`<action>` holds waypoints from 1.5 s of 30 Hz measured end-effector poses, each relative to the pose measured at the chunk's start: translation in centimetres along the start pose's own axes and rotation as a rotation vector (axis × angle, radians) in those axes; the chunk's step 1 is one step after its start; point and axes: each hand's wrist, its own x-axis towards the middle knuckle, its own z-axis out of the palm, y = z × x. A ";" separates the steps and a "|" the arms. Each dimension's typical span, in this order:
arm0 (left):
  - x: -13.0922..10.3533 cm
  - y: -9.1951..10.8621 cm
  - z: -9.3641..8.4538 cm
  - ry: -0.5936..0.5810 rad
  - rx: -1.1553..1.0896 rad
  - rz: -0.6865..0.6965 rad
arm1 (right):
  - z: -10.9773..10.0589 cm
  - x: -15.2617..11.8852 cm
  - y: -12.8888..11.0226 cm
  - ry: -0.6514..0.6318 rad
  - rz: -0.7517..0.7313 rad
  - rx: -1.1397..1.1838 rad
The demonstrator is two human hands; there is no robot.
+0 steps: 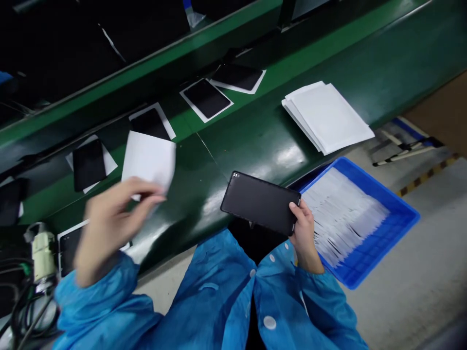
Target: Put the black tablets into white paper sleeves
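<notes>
Blue smock [222,291] nearest; left hand [122,214], grip pinched on white sheet [149,158]; right hand [303,227], grip clasping dark panel [260,201] end.

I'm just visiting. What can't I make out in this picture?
All in the head view:
Left hand: blurred, so its finer details are lost.
Right hand: any fingers beneath the held black panel are hidden by it.
Corner marking on that panel: too small to read.
Lower-left panel: partly covered by the left hand and left sleeve.
Far-left panel: cut off by the left edge.
</notes>
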 end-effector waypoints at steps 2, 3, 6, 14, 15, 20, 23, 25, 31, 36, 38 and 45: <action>2.4 0.3 4.8 -0.215 -0.091 -0.044 | -0.3 -0.2 -0.2 0.027 -0.021 -0.002; 3.4 -0.1 7.2 -0.264 -0.159 -0.096 | -0.6 -0.3 -0.2 0.043 -0.035 -0.004; 4.8 -2.2 12.8 -0.400 -0.334 -0.302 | -1.5 -0.9 -0.1 0.107 -0.088 -0.006; 4.8 -2.6 15.1 -0.581 -0.547 -0.552 | -0.7 -1.7 0.7 0.157 -0.214 0.006; 4.9 -2.5 15.1 -0.601 -0.558 -0.568 | -0.4 -1.6 0.8 0.156 -0.228 0.011; 4.8 -2.4 15.6 -0.617 -0.550 -0.599 | 0.6 -1.4 0.8 0.131 -0.262 -0.015; 4.4 -2.1 16.2 -0.555 -0.505 -0.561 | 0.6 -1.7 1.1 0.126 -0.256 -0.046; 4.2 -2.0 16.4 -0.484 -0.457 -0.471 | 0.4 -2.2 1.6 0.099 -0.219 -0.068; 4.2 -1.1 15.7 -0.387 -0.253 -0.189 | 0.7 -4.0 2.3 -0.043 -0.100 -0.123; 3.6 1.5 15.6 -0.554 -0.284 0.005 | 2.8 -4.9 3.0 -0.179 0.055 -0.151; 3.4 2.7 15.9 -0.657 -0.345 0.067 | 3.9 -5.1 3.5 -0.263 0.085 -0.100; 4.8 4.6 16.8 -0.777 -0.445 0.147 | 4.6 -3.9 3.7 -0.355 -0.034 -0.090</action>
